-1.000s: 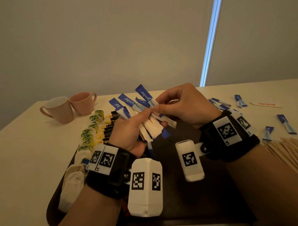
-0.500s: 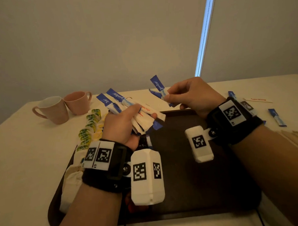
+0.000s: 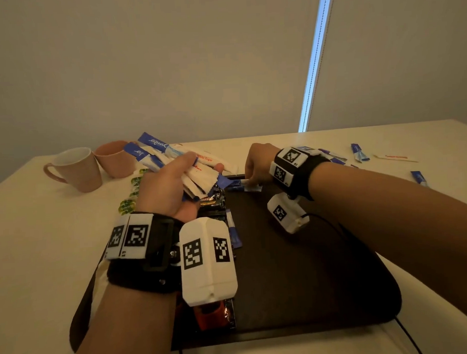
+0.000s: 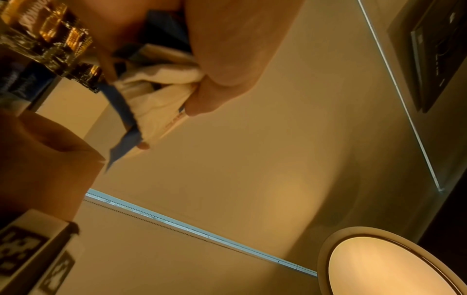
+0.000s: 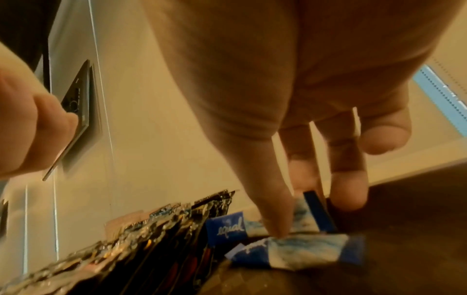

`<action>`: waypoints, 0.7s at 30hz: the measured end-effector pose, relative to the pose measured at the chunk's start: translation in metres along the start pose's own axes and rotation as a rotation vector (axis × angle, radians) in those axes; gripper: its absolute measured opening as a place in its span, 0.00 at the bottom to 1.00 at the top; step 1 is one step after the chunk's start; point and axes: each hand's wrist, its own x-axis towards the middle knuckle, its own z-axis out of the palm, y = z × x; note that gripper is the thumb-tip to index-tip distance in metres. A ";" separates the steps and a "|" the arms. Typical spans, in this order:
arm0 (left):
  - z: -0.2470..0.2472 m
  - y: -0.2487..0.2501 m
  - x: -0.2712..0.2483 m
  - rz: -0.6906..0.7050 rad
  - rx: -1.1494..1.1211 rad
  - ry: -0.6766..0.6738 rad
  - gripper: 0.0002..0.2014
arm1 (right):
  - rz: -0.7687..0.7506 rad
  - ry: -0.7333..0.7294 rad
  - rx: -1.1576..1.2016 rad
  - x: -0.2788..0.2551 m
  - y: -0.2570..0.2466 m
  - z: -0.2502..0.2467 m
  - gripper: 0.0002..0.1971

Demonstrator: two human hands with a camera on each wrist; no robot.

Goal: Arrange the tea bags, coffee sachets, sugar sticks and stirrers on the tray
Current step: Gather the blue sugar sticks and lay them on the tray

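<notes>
The left hand point(image 3: 171, 185) hovers over the left part of the tray point(image 3: 311, 267) with its fingers point(image 4: 215, 93) curled round a fanned bundle of sugar sticks point(image 3: 172, 155) — blue-ended and white ones together. It seems to serve as a magazine, keeping the stock close to the laying spot so the other hand need only make short trips.

The right hand point(image 3: 258, 162) is down at the far edge of the tray, its fingers point(image 5: 275, 209) extended, with the fingertips pressing on small blue-and-white sticks point(image 5: 290, 253) that lie flat on the dark surface. In the right wrist view one stick appears to be caught between two fingers, though whether it is truly pinched or only touched I cannot tell. The sticks sit just beside the row of dark coffee sachets point(image 3: 212, 202), which suggests a new row is being started parallel to it, each kind kept to its own strip.

Green tea bags point(image 3: 131, 192) line the tray's left side, so that part looks done. More blue sticks point(image 3: 359, 152) lie scattered on the table point(image 3: 29, 239) to the right — still to be gathered. Two mugs point(image 3: 77, 170) stand beyond the tray's left corner.
</notes>
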 end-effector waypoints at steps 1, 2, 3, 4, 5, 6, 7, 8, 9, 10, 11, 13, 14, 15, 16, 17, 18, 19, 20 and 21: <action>0.000 0.000 -0.001 0.001 0.002 -0.005 0.03 | 0.006 0.023 0.003 0.001 0.000 -0.002 0.06; 0.001 0.001 -0.002 0.001 0.006 -0.013 0.01 | 0.013 0.044 0.013 0.001 0.001 -0.003 0.07; 0.002 0.001 -0.003 -0.002 0.010 -0.021 0.02 | 0.019 0.056 0.027 -0.001 0.003 -0.005 0.07; 0.002 0.000 -0.003 -0.007 0.015 -0.027 0.03 | 0.021 0.054 0.040 -0.004 0.005 -0.007 0.07; 0.002 0.000 -0.003 -0.010 0.022 -0.030 0.03 | 0.018 0.035 0.051 -0.007 0.008 -0.007 0.06; 0.003 0.000 -0.004 -0.011 0.026 -0.027 0.02 | 0.008 -0.003 0.054 -0.010 0.012 -0.007 0.05; 0.003 0.000 -0.004 -0.013 0.025 -0.026 0.02 | -0.005 -0.063 0.046 -0.014 0.014 -0.006 0.04; 0.003 0.000 -0.004 -0.020 0.023 -0.028 0.02 | -0.014 -0.127 0.032 -0.018 0.015 -0.004 0.04; 0.004 0.000 -0.005 -0.029 0.025 -0.031 0.03 | -0.014 -0.177 0.019 -0.020 0.016 -0.002 0.05; 0.005 0.000 -0.006 -0.039 0.029 -0.035 0.04 | -0.010 -0.201 0.009 -0.020 0.017 -0.001 0.06; 0.006 0.001 -0.007 -0.043 0.028 -0.036 0.05 | -0.007 -0.198 0.003 -0.020 0.018 -0.001 0.06; 0.008 0.001 -0.008 -0.042 0.020 -0.034 0.05 | -0.016 -0.125 0.008 -0.015 0.018 -0.001 0.07; 0.007 0.001 -0.007 -0.040 0.018 -0.031 0.05 | -0.026 -0.076 0.010 -0.012 0.017 -0.001 0.07; 0.007 0.001 -0.007 -0.039 0.020 -0.026 0.05 | -0.043 -0.037 0.002 -0.010 0.016 0.000 0.07; 0.008 0.001 -0.007 -0.043 0.020 -0.021 0.04 | -0.062 -0.018 -0.013 -0.008 0.016 0.001 0.07; 0.008 0.000 -0.007 -0.044 0.015 -0.013 0.04 | -0.081 -0.018 -0.029 -0.006 0.015 0.002 0.06; 0.008 0.000 -0.006 -0.046 0.013 -0.009 0.03 | -0.092 -0.029 -0.039 -0.005 0.014 0.003 0.06; 0.008 -0.001 -0.006 -0.046 0.013 -0.003 0.02 | -0.097 -0.045 -0.045 -0.003 0.013 0.003 0.05; 0.007 -0.002 -0.006 -0.043 0.012 0.005 0.04 | -0.101 -0.059 -0.056 -0.002 0.011 0.003 0.05; 0.006 -0.003 -0.005 -0.036 0.011 0.013 0.08 | -0.106 -0.067 -0.074 0.000 0.009 0.004 0.05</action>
